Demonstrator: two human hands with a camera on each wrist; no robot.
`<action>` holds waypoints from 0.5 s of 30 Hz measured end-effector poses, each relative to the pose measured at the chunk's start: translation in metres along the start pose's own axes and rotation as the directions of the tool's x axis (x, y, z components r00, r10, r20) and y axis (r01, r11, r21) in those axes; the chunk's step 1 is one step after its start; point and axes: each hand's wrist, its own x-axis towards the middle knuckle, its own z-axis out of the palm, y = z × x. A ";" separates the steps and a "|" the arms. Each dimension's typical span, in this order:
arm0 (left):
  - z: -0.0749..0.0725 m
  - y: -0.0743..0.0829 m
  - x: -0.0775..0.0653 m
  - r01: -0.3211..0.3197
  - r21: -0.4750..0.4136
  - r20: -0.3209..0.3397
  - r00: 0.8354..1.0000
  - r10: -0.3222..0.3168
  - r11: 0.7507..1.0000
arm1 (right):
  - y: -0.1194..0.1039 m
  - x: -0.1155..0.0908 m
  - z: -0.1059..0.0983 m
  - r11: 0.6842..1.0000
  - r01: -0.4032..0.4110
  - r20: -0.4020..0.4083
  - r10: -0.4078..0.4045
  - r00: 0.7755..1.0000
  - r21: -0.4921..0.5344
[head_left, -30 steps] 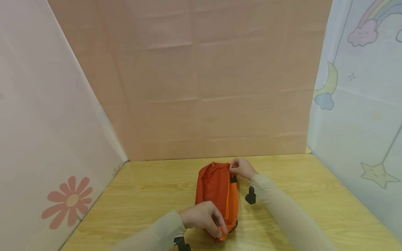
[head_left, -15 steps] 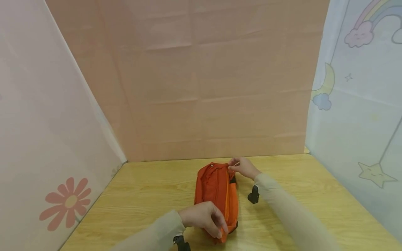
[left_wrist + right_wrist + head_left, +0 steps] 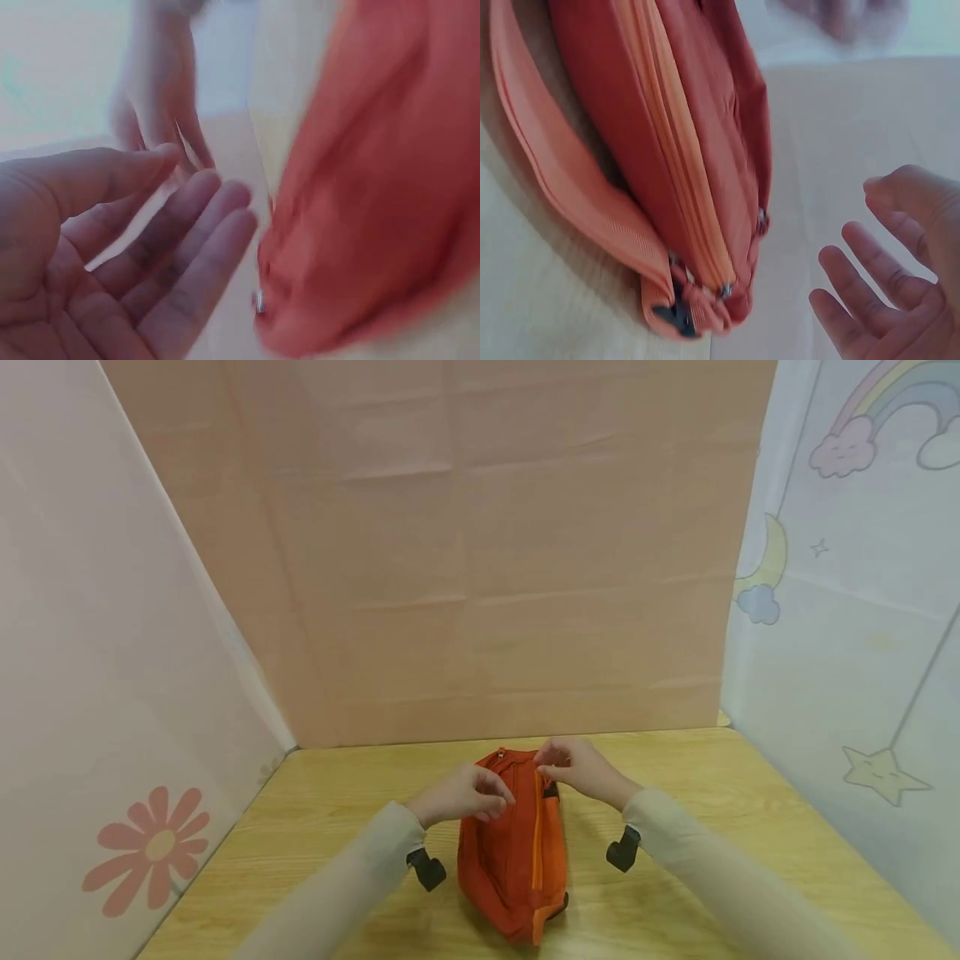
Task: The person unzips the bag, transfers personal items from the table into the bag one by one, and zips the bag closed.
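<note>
A red-orange fabric bag [image 3: 501, 868] lies lengthwise on the table, narrowing toward the front edge. Along its right side runs an orange zipper [image 3: 676, 127], its two edges together, with a small metal pull [image 3: 726, 290] at the far end. An orange webbing strap [image 3: 577, 206] with a black buckle [image 3: 679, 311] curves along that side. My left hand [image 3: 459, 795] hovers above the bag, fingers bent loosely around nothing. Near the bag's far right corner is my right hand [image 3: 583, 770]; the right wrist view shows its fingers [image 3: 859, 304] spread and apart from the fabric.
The wood-grain table [image 3: 360, 827] reaches back to a peach cloth backdrop [image 3: 480, 577]. Pale printed cloths stand at the left [image 3: 112, 635] and right [image 3: 847, 635]. Black camera mounts [image 3: 426, 868] hang beneath both wrists.
My left hand has let go of the bag's near end and moved up over its middle. My right hand has come off the zipper's far end. The view has swung slightly right.
</note>
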 end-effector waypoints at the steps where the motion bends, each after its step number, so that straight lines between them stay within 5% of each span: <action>1: -0.005 -0.002 0.004 -0.013 0.069 -0.034 0.999 0.016 0.998 | -0.003 -0.003 0.002 1.000 0.018 0.010 -0.018 1.000 -0.008; 3: -0.012 -0.006 0.012 -0.035 0.217 -0.075 0.996 0.052 0.976 | -0.010 -0.011 0.007 0.998 0.056 0.036 -0.055 0.998 -0.035; 5: -0.016 -0.009 0.020 -0.059 0.385 -0.067 0.994 0.092 0.921 | -0.017 -0.018 0.014 0.993 0.105 0.078 -0.100 0.992 -0.063; 9: -0.016 -0.022 0.030 -0.099 0.661 0.045 0.995 0.092 0.744 | -0.031 -0.035 0.030 0.967 0.203 0.208 -0.169 0.963 -0.151; 12: -0.012 -0.034 0.035 -0.120 0.735 0.136 0.990 0.028 0.667 | -0.040 -0.047 0.041 0.931 0.287 0.406 -0.179 0.896 -0.223; 15: -0.009 -0.041 0.038 -0.123 0.734 0.182 0.983 -0.018 0.668 | -0.044 -0.060 0.049 0.881 0.371 0.593 -0.137 0.793 -0.293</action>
